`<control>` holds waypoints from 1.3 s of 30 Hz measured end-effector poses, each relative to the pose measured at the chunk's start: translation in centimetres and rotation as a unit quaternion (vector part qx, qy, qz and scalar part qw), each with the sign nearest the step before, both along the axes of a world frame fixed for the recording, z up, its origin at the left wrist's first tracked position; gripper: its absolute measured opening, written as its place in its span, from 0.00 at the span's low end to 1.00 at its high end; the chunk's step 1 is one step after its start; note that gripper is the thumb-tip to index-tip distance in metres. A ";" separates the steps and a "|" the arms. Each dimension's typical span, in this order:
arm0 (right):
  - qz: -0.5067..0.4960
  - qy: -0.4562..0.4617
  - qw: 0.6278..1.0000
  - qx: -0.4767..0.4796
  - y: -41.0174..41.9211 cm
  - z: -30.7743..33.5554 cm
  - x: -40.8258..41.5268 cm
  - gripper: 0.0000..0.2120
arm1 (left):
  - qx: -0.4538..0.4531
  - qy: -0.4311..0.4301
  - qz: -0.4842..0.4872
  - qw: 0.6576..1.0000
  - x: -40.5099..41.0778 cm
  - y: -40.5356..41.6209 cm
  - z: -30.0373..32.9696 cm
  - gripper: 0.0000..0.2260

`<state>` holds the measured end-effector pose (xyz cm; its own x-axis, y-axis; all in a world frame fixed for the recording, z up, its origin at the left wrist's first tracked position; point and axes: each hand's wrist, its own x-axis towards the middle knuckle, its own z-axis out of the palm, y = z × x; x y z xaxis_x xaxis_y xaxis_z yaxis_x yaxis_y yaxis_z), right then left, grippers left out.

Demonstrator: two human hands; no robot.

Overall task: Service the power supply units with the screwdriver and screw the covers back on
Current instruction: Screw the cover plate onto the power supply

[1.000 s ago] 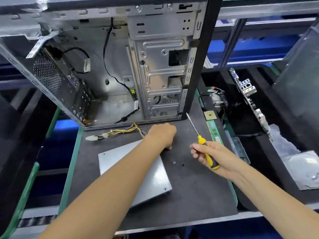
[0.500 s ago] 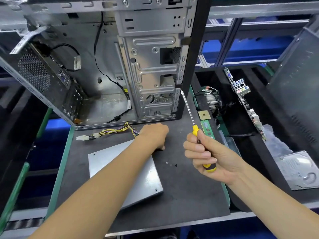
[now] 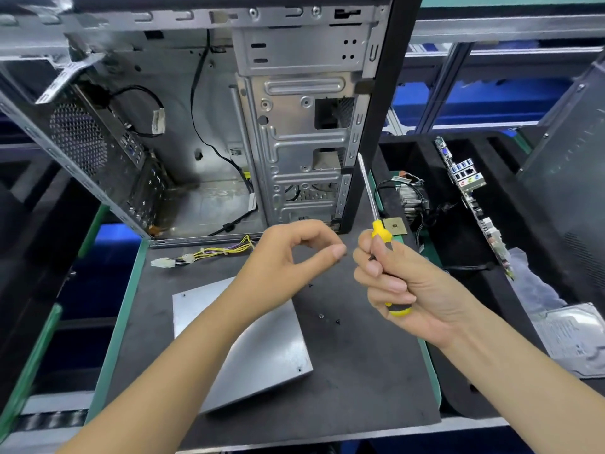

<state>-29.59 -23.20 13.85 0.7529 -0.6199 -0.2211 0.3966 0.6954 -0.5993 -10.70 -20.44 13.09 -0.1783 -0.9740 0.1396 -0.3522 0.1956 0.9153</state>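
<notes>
In your right hand (image 3: pixel 415 290) the screwdriver (image 3: pixel 381 237) shows a yellow handle with a black band near its end and a bright silver shaft. Below your left hand (image 3: pixel 288 257) lies the plain grey metal cover (image 3: pixel 262 348) on the dark grey mat (image 3: pixel 360 371), which has a green edge; small black screws (image 3: pixel 329 319) dot the mat between your hands. Left of your left hand runs a bundle of yellow, purple and black wires (image 3: pixel 219 250) ending in white plugs. Beyond both hands stands the silver case (image 3: pixel 294 126) with a black front.
</notes>
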 end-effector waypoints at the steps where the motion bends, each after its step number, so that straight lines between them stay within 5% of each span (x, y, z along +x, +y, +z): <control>1: -0.011 0.028 0.999 -0.018 0.0 0.0 0.2 0.14 | -0.010 0.027 0.005 1.000 0.1 0.3 0.2 0.02; 7: -0.103 0.155 0.977 -0.104 0.2 -0.5 2.6 0.11 | -0.099 0.037 0.072 0.992 0.1 1.5 -0.6 0.04; 12: -0.144 0.187 0.961 -0.147 0.8 -1.5 4.5 0.11 | -0.022 0.123 0.100 0.987 1.1 2.4 -1.9 0.04; 17: -0.031 0.243 0.951 -0.189 1.2 -1.4 5.9 0.13 | -0.059 0.127 0.158 0.978 2.8 3.8 -2.6 0.02; 19: 0.067 0.335 0.884 -0.318 0.4 -0.2 5.5 0.16 | -0.110 0.078 0.190 0.973 4.6 4.3 -2.8 0.01; 23: 0.158 0.471 0.607 -0.620 -1.7 2.6 4.4 0.09 | -0.172 0.003 0.256 0.951 7.7 5.4 -3.2 0.02; 25: 0.171 0.497 0.549 -0.650 -2.0 3.9 4.6 0.08 | -0.181 -0.007 0.279 0.943 8.5 5.8 -3.4 0.03; 28: 0.158 0.504 0.504 -0.683 -2.2 5.2 5.6 0.09 | -0.197 -0.023 0.291 0.936 9.2 6.0 -3.4 0.04; 39: 0.154 0.485 0.461 -0.727 -1.8 6.2 7.4 0.08 | -0.207 -0.071 0.257 0.941 10.1 6.4 -3.1 0.03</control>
<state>-22.23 -24.96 20.04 0.8382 -0.5414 -0.0651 -0.5324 -0.7867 -0.3124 -0.64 -14.01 9.98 0.2567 -0.8045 0.5357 -0.6104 0.2948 0.7352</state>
